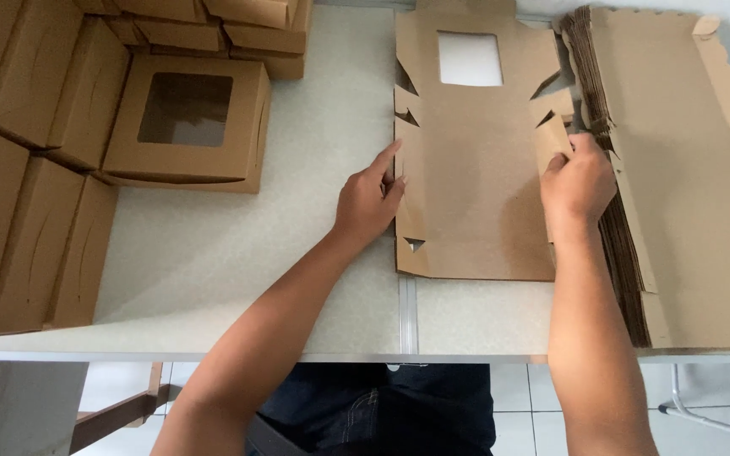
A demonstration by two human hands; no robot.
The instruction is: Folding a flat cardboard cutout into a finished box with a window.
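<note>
Flat brown box blank (475, 186) with a square window cut near its far end lies on the worktop (238, 253), mid-right, running from the far edge toward the near edge. My left hand (369, 201) rests on its left side flap, fingers loosely together and pressing, not gripping. My right hand (578, 181) pinches the small right-side tab, clamped on that flap. I judge the blank light, thin, stiff along its panels but bendy at the creases, easy to crumple at the tabs; best held by the side flaps near the fold lines. Just right of it, touching my right hand, a stack of flat blanks (678, 186) reaches the right edge. At the far-left corner, a folded box with a window lid (186, 125); more closed brown boxes (19, 169) are piled along the left edge. No labels visible.
</note>
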